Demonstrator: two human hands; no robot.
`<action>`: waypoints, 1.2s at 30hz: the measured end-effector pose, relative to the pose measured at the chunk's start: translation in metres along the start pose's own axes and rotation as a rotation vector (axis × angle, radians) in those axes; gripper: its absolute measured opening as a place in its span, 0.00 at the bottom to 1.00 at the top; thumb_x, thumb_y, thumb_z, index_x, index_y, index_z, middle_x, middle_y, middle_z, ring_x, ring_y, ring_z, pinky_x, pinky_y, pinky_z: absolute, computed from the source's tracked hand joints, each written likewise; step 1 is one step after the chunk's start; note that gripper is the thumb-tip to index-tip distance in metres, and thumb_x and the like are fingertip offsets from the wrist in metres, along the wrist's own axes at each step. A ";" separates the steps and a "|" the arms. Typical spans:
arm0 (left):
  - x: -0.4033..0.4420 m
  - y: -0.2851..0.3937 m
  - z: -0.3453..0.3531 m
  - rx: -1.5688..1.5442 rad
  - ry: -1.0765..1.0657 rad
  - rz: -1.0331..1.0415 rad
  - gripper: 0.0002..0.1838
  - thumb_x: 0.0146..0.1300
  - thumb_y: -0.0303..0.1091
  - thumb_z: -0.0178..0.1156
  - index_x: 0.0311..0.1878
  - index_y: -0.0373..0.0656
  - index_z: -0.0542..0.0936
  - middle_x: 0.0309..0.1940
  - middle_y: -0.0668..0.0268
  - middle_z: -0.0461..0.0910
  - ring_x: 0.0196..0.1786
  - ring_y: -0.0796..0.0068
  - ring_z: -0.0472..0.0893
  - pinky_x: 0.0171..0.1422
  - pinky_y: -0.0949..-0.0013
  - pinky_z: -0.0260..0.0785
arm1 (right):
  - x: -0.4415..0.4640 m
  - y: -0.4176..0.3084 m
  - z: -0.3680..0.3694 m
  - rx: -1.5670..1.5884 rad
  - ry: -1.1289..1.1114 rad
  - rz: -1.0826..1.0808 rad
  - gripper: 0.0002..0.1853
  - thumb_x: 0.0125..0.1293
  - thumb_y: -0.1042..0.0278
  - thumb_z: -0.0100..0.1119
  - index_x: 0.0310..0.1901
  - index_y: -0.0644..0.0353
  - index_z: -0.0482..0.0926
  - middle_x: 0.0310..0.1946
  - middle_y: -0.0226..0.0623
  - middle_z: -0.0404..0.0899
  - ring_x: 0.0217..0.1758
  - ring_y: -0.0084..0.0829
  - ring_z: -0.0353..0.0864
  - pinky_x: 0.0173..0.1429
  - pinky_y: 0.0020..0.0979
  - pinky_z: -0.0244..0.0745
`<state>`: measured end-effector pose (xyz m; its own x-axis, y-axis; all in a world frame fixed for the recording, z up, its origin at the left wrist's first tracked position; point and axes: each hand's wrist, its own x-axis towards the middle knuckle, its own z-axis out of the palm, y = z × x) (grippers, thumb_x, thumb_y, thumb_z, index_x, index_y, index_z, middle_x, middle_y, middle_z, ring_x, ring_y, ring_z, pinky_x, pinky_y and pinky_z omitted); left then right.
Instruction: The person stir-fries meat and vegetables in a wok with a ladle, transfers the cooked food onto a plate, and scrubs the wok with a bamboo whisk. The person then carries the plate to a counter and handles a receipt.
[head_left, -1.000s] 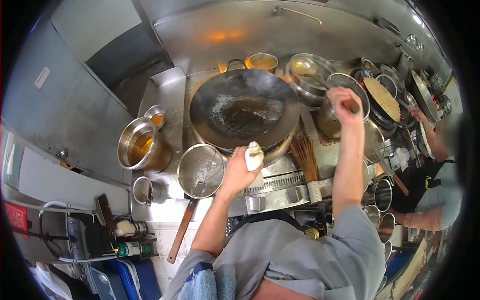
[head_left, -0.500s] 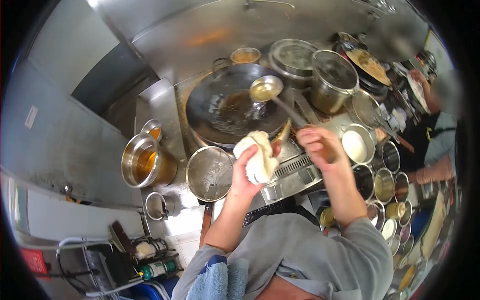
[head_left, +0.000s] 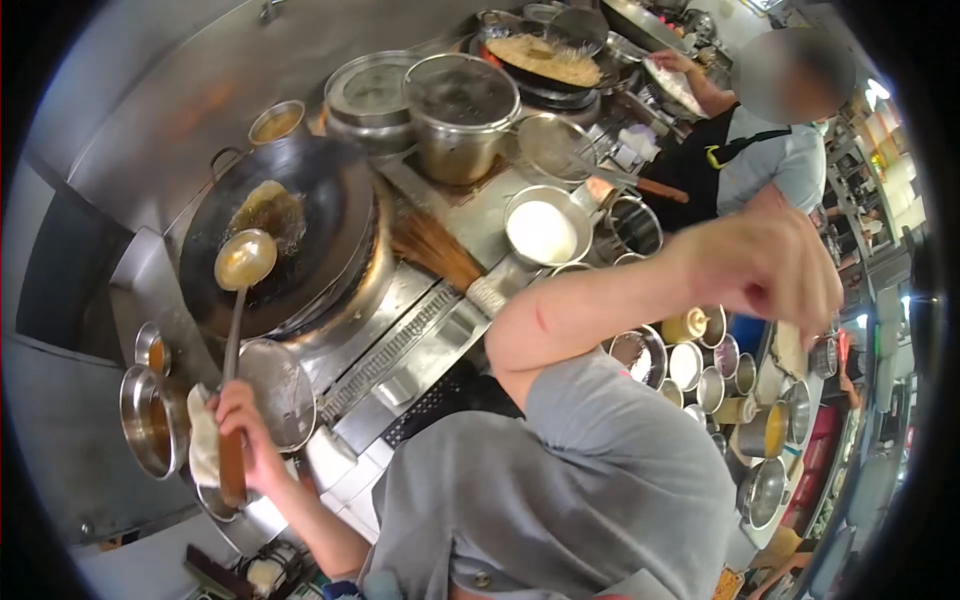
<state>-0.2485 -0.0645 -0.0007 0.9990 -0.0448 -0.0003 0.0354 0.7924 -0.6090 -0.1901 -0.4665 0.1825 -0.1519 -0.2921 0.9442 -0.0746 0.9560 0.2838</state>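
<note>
two hands are ours: the right grip (head_left: pixel 775 275), raised and blurred, may be empty or not, we cannot tell; the left grip (head_left: pixel 245 428) is closed around the ladle (head_left: pixel 235 335) by its wooden handle, with a white cloth (head_left: pixel 203 440) bunched against it. by our left, a steel bowl (head_left: pixel 142 385) holds amber liquid. farther on, the ladle's cup, carrying yellowish liquid, is over the dark wok (head_left: pixel 320 230). we judge ladling to be the step in hand; the next move calls for a level wrist. beyond, a pan (head_left: pixel 574 210) holds something white, and a tall pot (head_left: pixel 460 150) hides its contents.
</note>
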 end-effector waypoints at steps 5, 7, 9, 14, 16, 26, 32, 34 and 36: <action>-0.010 0.007 -0.016 -0.030 -0.040 -0.024 0.13 0.60 0.29 0.58 0.46 0.43 0.68 0.42 0.65 0.58 0.43 0.70 0.67 0.43 0.67 0.68 | 0.032 -0.025 0.017 -0.054 -0.109 0.054 0.14 0.54 0.80 0.55 0.14 0.55 0.73 0.12 0.16 0.59 0.12 0.08 0.49 0.18 0.21 0.35; -0.008 0.003 -0.021 -0.024 -0.023 -0.029 0.15 0.59 0.30 0.60 0.46 0.43 0.67 0.42 0.65 0.58 0.43 0.70 0.67 0.42 0.66 0.69 | 0.033 -0.020 0.019 -0.064 -0.095 0.102 0.14 0.55 0.79 0.55 0.14 0.55 0.73 0.11 0.16 0.59 0.12 0.09 0.49 0.18 0.21 0.35; -0.009 0.000 -0.019 -0.004 -0.002 -0.018 0.16 0.58 0.30 0.61 0.46 0.43 0.67 0.42 0.65 0.58 0.43 0.70 0.67 0.42 0.65 0.69 | 0.031 -0.014 0.017 -0.056 -0.062 0.136 0.14 0.56 0.78 0.54 0.14 0.55 0.73 0.11 0.17 0.60 0.11 0.09 0.49 0.18 0.21 0.35; -0.007 -0.003 -0.016 -0.002 0.020 0.007 0.10 0.62 0.28 0.52 0.47 0.42 0.67 0.41 0.64 0.58 0.40 0.70 0.68 0.39 0.63 0.71 | 0.019 -0.002 0.001 0.046 0.113 0.211 0.15 0.57 0.77 0.54 0.14 0.54 0.73 0.11 0.17 0.61 0.11 0.10 0.50 0.17 0.21 0.35; -0.005 0.010 -0.017 -0.055 0.020 -0.039 0.11 0.62 0.29 0.54 0.47 0.42 0.68 0.41 0.64 0.58 0.39 0.71 0.67 0.37 0.64 0.69 | 0.005 -0.012 -0.015 0.076 0.328 0.226 0.15 0.58 0.77 0.54 0.14 0.54 0.73 0.11 0.18 0.61 0.11 0.11 0.50 0.17 0.21 0.35; 0.000 0.012 -0.027 0.413 0.088 -0.059 0.24 0.64 0.40 0.60 0.49 0.25 0.69 0.46 0.57 0.58 0.41 0.72 0.65 0.39 0.74 0.66 | -0.163 -0.047 -0.147 -0.801 1.285 0.294 0.19 0.67 0.57 0.49 0.19 0.53 0.66 0.13 0.23 0.56 0.13 0.18 0.51 0.16 0.23 0.43; 0.003 0.009 -0.026 0.480 0.167 -0.020 0.21 0.62 0.38 0.61 0.47 0.31 0.68 0.44 0.61 0.59 0.39 0.74 0.65 0.37 0.73 0.66 | -0.224 -0.018 -0.174 -0.086 1.487 -0.055 0.18 0.68 0.60 0.45 0.19 0.53 0.66 0.12 0.25 0.56 0.11 0.21 0.48 0.14 0.24 0.43; 0.003 0.009 -0.026 0.478 0.170 -0.019 0.21 0.62 0.38 0.61 0.48 0.31 0.68 0.45 0.60 0.59 0.39 0.74 0.65 0.37 0.73 0.66 | -0.227 -0.012 -0.172 -0.057 1.429 -0.069 0.15 0.63 0.65 0.47 0.18 0.54 0.64 0.13 0.25 0.56 0.12 0.21 0.50 0.16 0.24 0.45; 0.002 0.010 -0.026 0.464 0.163 -0.020 0.20 0.62 0.38 0.61 0.48 0.31 0.68 0.45 0.60 0.59 0.39 0.74 0.65 0.37 0.73 0.66 | -0.226 -0.005 -0.167 0.021 1.431 -0.118 0.16 0.65 0.63 0.47 0.19 0.55 0.65 0.13 0.25 0.56 0.12 0.21 0.49 0.15 0.24 0.43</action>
<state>-0.2467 -0.0726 -0.0280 0.9820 -0.1282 -0.1390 0.1001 0.9761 -0.1929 0.0089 -0.4002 -0.0048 0.9589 -0.0783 0.2727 -0.0328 0.9241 0.3807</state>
